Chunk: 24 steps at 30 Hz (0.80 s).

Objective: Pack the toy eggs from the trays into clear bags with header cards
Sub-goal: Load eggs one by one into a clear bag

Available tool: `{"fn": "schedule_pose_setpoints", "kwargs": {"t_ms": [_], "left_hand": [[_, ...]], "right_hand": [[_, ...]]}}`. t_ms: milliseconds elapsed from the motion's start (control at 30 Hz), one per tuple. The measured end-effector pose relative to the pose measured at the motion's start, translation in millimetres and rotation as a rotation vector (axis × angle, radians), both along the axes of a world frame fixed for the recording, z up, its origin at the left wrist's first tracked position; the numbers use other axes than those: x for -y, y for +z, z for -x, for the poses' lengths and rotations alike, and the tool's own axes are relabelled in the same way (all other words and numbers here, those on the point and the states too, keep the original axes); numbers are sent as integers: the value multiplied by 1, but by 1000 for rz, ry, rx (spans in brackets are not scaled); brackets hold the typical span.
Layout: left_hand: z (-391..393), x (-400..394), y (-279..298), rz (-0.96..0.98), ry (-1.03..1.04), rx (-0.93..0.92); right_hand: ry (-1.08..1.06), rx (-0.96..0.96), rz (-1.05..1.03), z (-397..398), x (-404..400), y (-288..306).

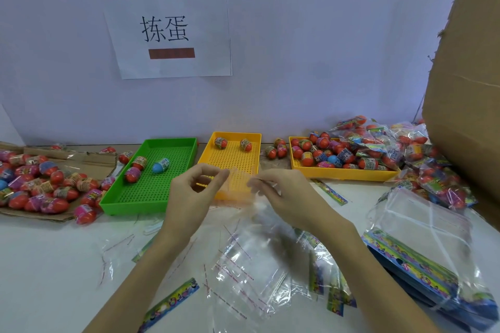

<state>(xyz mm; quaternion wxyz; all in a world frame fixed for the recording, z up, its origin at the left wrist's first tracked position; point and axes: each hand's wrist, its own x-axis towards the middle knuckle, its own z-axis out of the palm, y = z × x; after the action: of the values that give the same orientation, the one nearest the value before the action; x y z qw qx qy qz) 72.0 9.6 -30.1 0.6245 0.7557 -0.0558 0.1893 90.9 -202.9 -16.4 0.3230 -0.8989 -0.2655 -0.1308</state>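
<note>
Head view: thin clear plastic bag (244,230) held up over the counter's middle, just in front of the yellow perforated tray (230,162), long axis running away from the person, mouth at the far end between both hands. Left hand (193,192) pinches the bag's top edge, thumb and forefinger curled together. Right hand (281,192) pinches the opposite edge, fingers curled; fingertips motion-blurred, exact contact hard to make out. Bag's far edge is a blur over the tray. Green perforated tray (151,178) left of it holds three toy eggs, including a blue egg (161,165) lying tilted. Second yellow tray (343,173) toward the far right edge is full of eggs. Loose red eggs (40,186) heap on cardboard at the left edge. Header-card stack (416,265) near right edge, partly cut off.
</note>
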Motion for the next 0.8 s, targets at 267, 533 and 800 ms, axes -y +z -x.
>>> {"fn": "schedule_pose_setpoints", "kwargs": {"t_ms": [267, 533, 800], "left_hand": [[2, 5, -5, -335, 35, 232], [0, 11, -16, -345, -78, 116], [2, 20, -11, 141, -175, -176]], "right_hand": [[34, -147, -310, 3, 3, 8], [-262, -44, -456, -7, 14, 6], [-25, -334, -695, 0, 1, 6]]}}
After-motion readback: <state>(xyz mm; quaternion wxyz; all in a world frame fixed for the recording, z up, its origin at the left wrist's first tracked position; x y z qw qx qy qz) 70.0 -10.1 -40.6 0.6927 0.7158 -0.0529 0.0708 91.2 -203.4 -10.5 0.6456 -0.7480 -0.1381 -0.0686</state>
